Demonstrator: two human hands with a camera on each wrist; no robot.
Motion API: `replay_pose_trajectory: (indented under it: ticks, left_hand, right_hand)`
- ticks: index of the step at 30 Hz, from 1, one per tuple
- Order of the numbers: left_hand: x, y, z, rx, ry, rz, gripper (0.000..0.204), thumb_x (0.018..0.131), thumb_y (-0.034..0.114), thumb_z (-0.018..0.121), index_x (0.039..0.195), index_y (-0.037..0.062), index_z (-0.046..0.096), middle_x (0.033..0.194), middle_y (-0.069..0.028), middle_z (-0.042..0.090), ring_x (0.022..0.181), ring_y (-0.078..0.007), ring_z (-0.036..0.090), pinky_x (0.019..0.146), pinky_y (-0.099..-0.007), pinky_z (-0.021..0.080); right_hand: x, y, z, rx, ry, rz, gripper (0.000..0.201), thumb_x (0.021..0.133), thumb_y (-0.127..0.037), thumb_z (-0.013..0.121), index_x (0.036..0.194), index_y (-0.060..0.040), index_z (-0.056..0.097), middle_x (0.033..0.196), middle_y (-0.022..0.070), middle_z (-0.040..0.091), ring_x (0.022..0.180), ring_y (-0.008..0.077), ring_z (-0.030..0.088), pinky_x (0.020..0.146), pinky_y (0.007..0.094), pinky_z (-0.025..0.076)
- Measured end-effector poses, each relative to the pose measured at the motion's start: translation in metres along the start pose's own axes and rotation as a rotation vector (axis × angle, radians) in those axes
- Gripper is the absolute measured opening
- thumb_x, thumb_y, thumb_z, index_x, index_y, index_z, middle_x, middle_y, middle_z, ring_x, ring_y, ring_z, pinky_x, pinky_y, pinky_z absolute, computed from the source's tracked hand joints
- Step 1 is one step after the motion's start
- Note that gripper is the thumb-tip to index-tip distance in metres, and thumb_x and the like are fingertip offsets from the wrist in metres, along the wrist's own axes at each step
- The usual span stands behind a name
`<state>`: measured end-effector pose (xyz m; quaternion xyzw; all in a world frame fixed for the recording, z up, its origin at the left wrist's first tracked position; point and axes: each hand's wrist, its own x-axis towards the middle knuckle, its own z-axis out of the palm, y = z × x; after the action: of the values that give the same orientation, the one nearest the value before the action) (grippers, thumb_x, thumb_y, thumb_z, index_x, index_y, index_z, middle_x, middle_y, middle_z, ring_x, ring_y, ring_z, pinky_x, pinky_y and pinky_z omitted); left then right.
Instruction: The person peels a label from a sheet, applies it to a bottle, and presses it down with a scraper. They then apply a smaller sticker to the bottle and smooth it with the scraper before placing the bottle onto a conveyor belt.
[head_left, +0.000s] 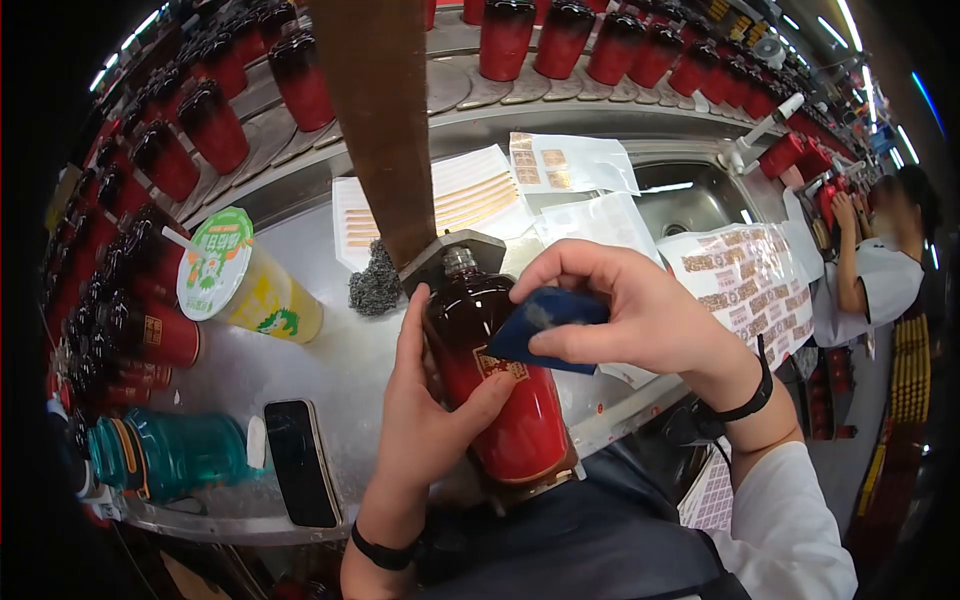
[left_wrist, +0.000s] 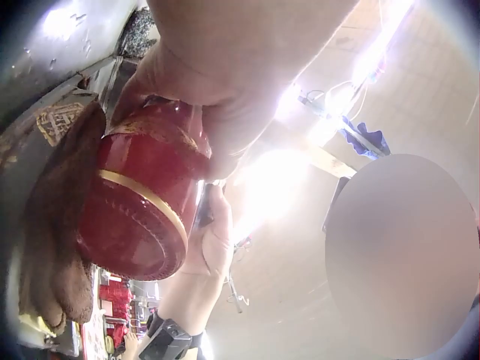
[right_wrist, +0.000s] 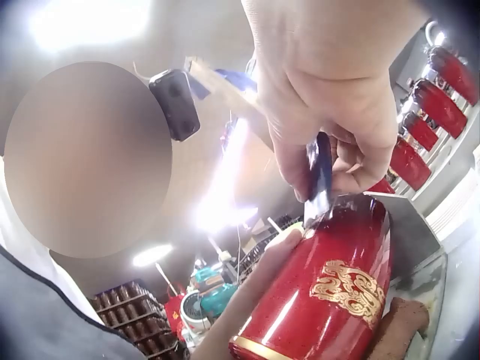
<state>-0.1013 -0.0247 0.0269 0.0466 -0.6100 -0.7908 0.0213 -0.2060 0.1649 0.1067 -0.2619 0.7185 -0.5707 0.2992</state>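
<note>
Red bottle (head_left: 515,430): one, dark at the neck, red toward the base, gold emblem (head_left: 502,367) on its front; tilted, base over the near edge of the worktop (head_left: 350,385), neck toward the far edge, beside a grey metal bracket (head_left: 428,266). Left hand (head_left: 430,415): I have it curled round the bottle's side, thumb on the front beside the emblem. Right hand (head_left: 640,315): I hold a dark blue pad (head_left: 548,325) in it, pinched between thumb and fingers, at the upper part of the bottle. Brown support (right_wrist: 403,328): one, under the bottle; its material I cannot tell. Steel wool (head_left: 375,283): one grey tangle, just left of the bracket. Cup (head_left: 278,305): one, yellow, green-and-white lid, straw, toward the left edge. Phone (head_left: 302,463): one, dark screen up, near edge, left of the left hand. Jug (head_left: 190,452): one, teal, on its side, near left corner. Decal sheet (head_left: 440,205): one, white with gold strips, toward the far edge. Sink (head_left: 690,197): one, metal, far right. Stock bottles (head_left: 507,40): red and dark, in rows beyond the far edge.
</note>
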Motion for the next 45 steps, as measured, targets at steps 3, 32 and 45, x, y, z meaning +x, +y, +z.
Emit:
replay_pose_trajectory:
  ticks: [3,32,45]
  left_hand:
    - [0.000,-0.001,0.000,-0.018,0.012,0.009,0.101,0.082,0.010,0.080,0.155,-0.0034,0.012,0.137,-0.0203,0.052,0.121,-0.0239,0.057,0.102,-0.0358,0.048]
    - [0.008,-0.011,-0.012,-0.137,0.071,-0.096,0.054,0.109,0.041,0.030,0.145,0.0025,0.041,0.116,-0.0056,0.063,0.102,-0.0085,0.061,0.087,-0.0225,0.048]
    - [0.082,-0.001,0.012,-0.215,0.098,-0.221,0.036,0.081,0.031,0.074,0.095,-0.0025,0.074,0.092,-0.0083,0.071,0.081,-0.0161,0.065,0.072,-0.0320,0.052]
  right_hand:
    - [0.015,-0.017,-0.010,-0.318,0.264,0.035,0.027,0.081,-0.008,0.074,0.106,-0.0021,0.066,0.089,0.0046,0.069,0.082,0.0079,0.062,0.076,0.0250,0.051]
    - [-0.003,-0.006,0.021,-0.827,-0.290,-0.632,0.024,0.077,-0.017,0.072,0.100,-0.0085,0.071,0.090,0.0061,0.065,0.082,0.0205,0.064,0.065,0.0313,0.052]
    - [0.015,-0.025,0.011,-0.784,-0.211,-0.435,0.024,0.080,-0.003,0.072,0.103,-0.0065,0.072,0.084,0.0100,0.067,0.081,0.0261,0.066,0.072,0.0348,0.052]
